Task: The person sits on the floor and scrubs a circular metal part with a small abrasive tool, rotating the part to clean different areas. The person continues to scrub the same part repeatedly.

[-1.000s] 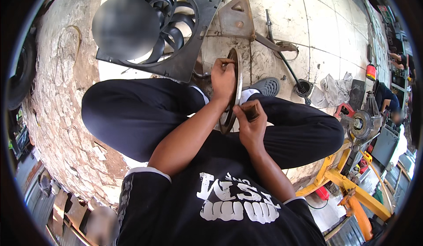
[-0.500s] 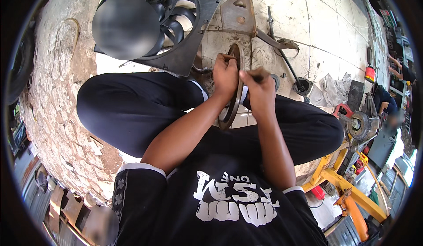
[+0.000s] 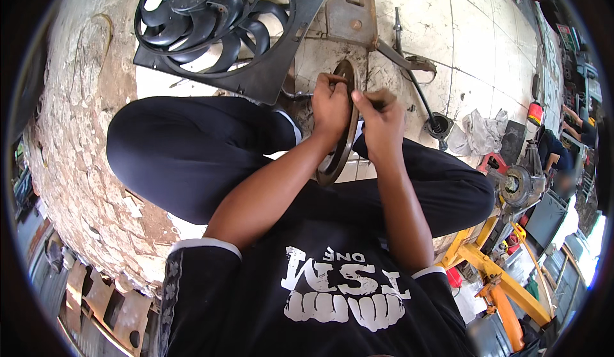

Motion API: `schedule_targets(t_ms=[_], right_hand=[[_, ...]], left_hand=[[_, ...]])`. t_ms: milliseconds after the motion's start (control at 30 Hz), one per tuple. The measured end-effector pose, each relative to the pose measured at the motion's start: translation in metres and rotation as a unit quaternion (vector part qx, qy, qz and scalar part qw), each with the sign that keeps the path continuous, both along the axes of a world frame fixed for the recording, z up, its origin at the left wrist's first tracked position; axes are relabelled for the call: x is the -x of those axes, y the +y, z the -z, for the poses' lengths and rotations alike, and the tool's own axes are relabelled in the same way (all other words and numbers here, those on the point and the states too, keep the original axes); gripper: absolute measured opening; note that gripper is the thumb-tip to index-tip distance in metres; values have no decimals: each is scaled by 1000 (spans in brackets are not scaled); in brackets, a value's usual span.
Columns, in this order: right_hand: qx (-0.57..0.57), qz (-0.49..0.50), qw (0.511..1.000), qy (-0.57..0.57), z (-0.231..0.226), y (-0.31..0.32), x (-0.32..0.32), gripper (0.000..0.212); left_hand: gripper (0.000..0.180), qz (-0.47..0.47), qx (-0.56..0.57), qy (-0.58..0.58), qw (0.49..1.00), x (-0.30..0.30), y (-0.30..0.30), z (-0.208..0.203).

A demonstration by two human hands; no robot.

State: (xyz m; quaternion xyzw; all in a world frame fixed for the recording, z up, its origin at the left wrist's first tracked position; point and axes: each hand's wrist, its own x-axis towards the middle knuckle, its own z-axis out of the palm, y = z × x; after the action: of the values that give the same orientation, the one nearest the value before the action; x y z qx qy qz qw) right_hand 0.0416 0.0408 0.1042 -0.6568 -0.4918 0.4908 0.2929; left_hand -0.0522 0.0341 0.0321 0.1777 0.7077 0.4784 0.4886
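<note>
A dark, worn metal ring [image 3: 349, 136] stands nearly edge-on between my legs, its lower end close to my lap. My left hand [image 3: 330, 111] is closed round its upper left part, fingers through or over the rim. On the other side, my right hand [image 3: 384, 123] has curled fingers with the thumb toward the ring's right edge. Whatever those fingers hold, if anything, is hidden. Part of the ring's inner side lies behind my left wrist.
A black radiator fan [image 3: 217, 31] in its shroud lies ahead to the left. Beyond the ring are a rusty metal bracket [image 3: 352, 18] and a long black rod [image 3: 416, 82]. Crumpled plastic [image 3: 480, 132], a wheel hub [image 3: 518, 184] and a yellow frame [image 3: 505, 280] sit to the right.
My right hand has shifted slightly to the right beside the ring. My left hand keeps its hold. The view has tilted a little, showing more of the fan.
</note>
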Motion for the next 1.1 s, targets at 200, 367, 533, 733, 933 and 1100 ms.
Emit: schedule_targets(t_ms=[200,367,533,733,933,1100], right_hand=[[-52,2,999,-10,13,-7,-10,21],[5,11,1000,-4,10,2,-3,22],[20,9,1000,12,0,-18,-13,22],[27,21,999,9,5,-9,-8,24],[-50,-7,999,2,18,3,-7,20],[48,74,992,86,11,-14,0,24]], left_hand=[[16,-9,-29,-1,1000,-16,-9,9],[16,8,2,32,999,-4,0,1],[15,-6,-61,68,996,-11,-2,3],[19,12,-13,15,1000,-2,-2,-4],[16,0,-40,77,996,-8,-1,14],[14,21,-9,13,1000,6,0,2]])
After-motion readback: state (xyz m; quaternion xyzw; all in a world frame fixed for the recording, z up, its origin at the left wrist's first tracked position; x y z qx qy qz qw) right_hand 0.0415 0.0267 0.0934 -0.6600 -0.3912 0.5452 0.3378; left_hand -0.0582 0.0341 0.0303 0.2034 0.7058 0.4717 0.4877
